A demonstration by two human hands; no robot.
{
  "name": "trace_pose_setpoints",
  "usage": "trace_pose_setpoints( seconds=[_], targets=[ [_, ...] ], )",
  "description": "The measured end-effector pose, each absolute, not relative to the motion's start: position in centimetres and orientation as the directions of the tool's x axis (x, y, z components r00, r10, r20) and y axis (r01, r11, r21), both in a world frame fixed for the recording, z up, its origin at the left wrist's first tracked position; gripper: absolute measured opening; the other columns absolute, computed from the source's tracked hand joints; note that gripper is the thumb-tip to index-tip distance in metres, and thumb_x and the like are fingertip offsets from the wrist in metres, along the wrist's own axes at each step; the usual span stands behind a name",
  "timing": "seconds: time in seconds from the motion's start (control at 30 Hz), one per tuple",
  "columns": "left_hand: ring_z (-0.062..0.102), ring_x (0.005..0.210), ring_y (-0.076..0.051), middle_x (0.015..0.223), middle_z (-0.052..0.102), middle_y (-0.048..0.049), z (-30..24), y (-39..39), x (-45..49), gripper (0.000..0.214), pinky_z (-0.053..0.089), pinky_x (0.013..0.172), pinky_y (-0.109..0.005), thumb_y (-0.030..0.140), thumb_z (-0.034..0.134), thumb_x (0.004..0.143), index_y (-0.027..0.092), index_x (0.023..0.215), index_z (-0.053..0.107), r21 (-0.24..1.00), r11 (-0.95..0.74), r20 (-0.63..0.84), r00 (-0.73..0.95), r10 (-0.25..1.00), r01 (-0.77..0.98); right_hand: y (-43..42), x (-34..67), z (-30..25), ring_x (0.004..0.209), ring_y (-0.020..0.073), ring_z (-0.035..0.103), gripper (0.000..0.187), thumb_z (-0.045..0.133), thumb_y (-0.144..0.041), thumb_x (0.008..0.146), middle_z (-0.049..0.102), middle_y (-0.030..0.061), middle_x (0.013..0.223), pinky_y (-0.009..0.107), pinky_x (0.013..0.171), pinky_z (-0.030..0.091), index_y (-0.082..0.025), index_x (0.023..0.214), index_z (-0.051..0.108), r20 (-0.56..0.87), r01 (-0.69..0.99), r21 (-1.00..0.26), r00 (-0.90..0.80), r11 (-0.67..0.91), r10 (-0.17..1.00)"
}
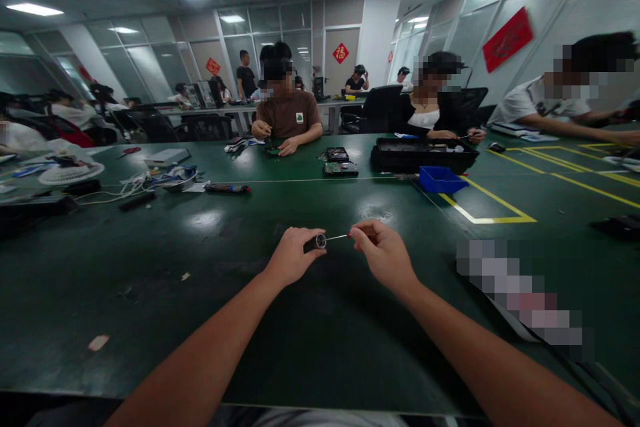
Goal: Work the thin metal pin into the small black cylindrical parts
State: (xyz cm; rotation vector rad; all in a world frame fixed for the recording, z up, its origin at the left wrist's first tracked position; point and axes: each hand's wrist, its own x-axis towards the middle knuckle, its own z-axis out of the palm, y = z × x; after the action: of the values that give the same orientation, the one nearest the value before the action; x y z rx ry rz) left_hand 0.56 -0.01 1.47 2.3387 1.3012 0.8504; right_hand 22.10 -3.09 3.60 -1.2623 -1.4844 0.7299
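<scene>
Over the dark green table (310,320) the left hand (290,257) pinches a small spool (321,241) – the right hand (383,253) fingers grip its thin wire (337,237)

Reference item: blue bin (441,179), on the green table (300,333).
- Directly behind it: a long black tray (423,155).
- At its right side: a yellow tape outline (493,207).
- Left of it: circuit boards (340,167).
- Farther left: a dark pen-shaped tool (227,188).
- Far left: a white fan (70,172).
- Behind it and to the left: a seated person in a brown shirt (286,117).
</scene>
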Motion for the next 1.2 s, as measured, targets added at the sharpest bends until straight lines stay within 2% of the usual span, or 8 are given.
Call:
trace_pose_setpoints(
  seconds=[0.13, 0.3, 0.5, 0.6, 0.73, 0.8, 0.93, 1.2],
  targets=[
    [0.060, 0.101, -0.024, 0.108, 0.070, -0.0045, 1.39, 0.03, 0.52, 0.038, 0.042, 0.096, -0.043, 0.027, 0.071, 0.085, 0.025, 0.123, 0.065, 0.545, -0.528, 0.334, 0.409, 0.849, 0.651, -2.86, 22.20, 3.09, 0.072, 0.0187, 0.063, 0.014, 0.056, -0.032, 0.087, 0.069, 0.0021, 0.082, 0.031, 0.066, 0.046, -0.022, 0.091, 0.064, 0.325, 0.356, -0.881, -0.021, 0.310, 0.946],
    [0.060, 0.101, -0.024, 0.108, 0.070, -0.0045, 1.26, 0.07, 0.57, 0.037, 0.043, 0.094, -0.043, 0.028, 0.070, 0.086, 0.026, 0.123, 0.065, 0.537, -0.530, 0.318, 0.425, 0.848, 0.656, -2.64, 22.29, 2.96, 0.055, 0.0192, 0.058, 0.036, 0.045, -0.049, 0.094, 0.062, 0.0002, 0.061, 0.032, 0.056, 0.043, -0.022, 0.088, 0.068, 0.237, 0.437, -0.875, 0.015, 0.207, 0.971],
    [0.060, 0.101, -0.024, 0.108, 0.070, -0.0049, 1.27, 0.07, 0.50, 0.037, 0.043, 0.094, -0.043, 0.028, 0.070, 0.086, 0.025, 0.123, 0.065, 0.540, -0.529, 0.325, 0.418, 0.848, 0.655, -2.79, 21.97, 2.79, 0.065, 0.0200, 0.060, 0.027, 0.052, -0.038, 0.089, 0.066, 0.0012, 0.076, 0.032, 0.060, 0.044, -0.024, 0.109, 0.062, 0.278, 0.348, -0.901, 0.008, 0.258, 0.961],
    [0.060, 0.101, -0.024, 0.108, 0.070, -0.0046, 1.19, 0.10, 0.47, 0.037, 0.043, 0.094, -0.043, 0.028, 0.070, 0.086, 0.025, 0.122, 0.065, 0.540, -0.528, 0.323, 0.418, 0.849, 0.655, -2.88, 22.01, 2.87, 0.065, 0.0196, 0.059, 0.022, 0.051, -0.038, 0.090, 0.063, 0.0000, 0.072, 0.031, 0.060, 0.042, -0.024, 0.101, 0.063, 0.268, 0.370, -0.895, -0.005, 0.251, 0.963],
    [0.061, 0.100, -0.023, 0.107, 0.071, -0.0043, 1.08, 0.18, 0.48, 0.036, 0.043, 0.093, -0.041, 0.027, 0.071, 0.085, 0.024, 0.121, 0.066, 0.533, -0.535, 0.324, 0.426, 0.845, 0.655, -2.54, 22.26, 2.80, 0.068, 0.0206, 0.060, 0.038, 0.041, -0.047, 0.096, 0.068, 0.0034, 0.077, 0.033, 0.063, 0.042, -0.023, 0.084, 0.068, 0.264, 0.438, -0.866, -0.013, 0.243, 0.964],
    [0.061, 0.100, -0.024, 0.107, 0.071, -0.0044, 1.07, 0.20, 0.49, 0.036, 0.043, 0.093, -0.041, 0.026, 0.072, 0.085, 0.024, 0.120, 0.066, 0.531, -0.539, 0.328, 0.428, 0.842, 0.654, -2.39, 22.29, 2.74, 0.070, 0.0214, 0.061, 0.037, 0.042, -0.046, 0.095, 0.069, 0.0039, 0.079, 0.034, 0.064, 0.042, -0.023, 0.087, 0.070, 0.268, 0.461, -0.853, -0.012, 0.243, 0.963],
    [0.060, 0.101, -0.024, 0.107, 0.070, -0.0047, 1.22, 0.14, 0.50, 0.036, 0.043, 0.094, -0.042, 0.026, 0.071, 0.085, 0.024, 0.121, 0.066, 0.536, -0.534, 0.322, 0.427, 0.845, 0.654, -2.56, 22.17, 2.76, 0.069, 0.0205, 0.060, 0.027, 0.048, -0.038, 0.092, 0.066, 0.0011, 0.078, 0.033, 0.063, 0.042, -0.024, 0.105, 0.066, 0.279, 0.415, -0.874, 0.001, 0.253, 0.960],
    [0.061, 0.101, -0.024, 0.107, 0.070, -0.0052, 1.43, -0.04, 0.53, 0.036, 0.044, 0.096, -0.044, 0.027, 0.070, 0.086, 0.024, 0.122, 0.065, 0.556, -0.520, 0.320, 0.410, 0.854, 0.649, -2.63, 22.26, 2.44, 0.069, 0.0192, 0.056, 0.023, 0.047, -0.039, 0.094, 0.061, -0.0004, 0.075, 0.031, 0.063, 0.040, -0.025, 0.100, 0.063, 0.255, 0.297, -0.924, 0.016, 0.239, 0.967]
  ],
)
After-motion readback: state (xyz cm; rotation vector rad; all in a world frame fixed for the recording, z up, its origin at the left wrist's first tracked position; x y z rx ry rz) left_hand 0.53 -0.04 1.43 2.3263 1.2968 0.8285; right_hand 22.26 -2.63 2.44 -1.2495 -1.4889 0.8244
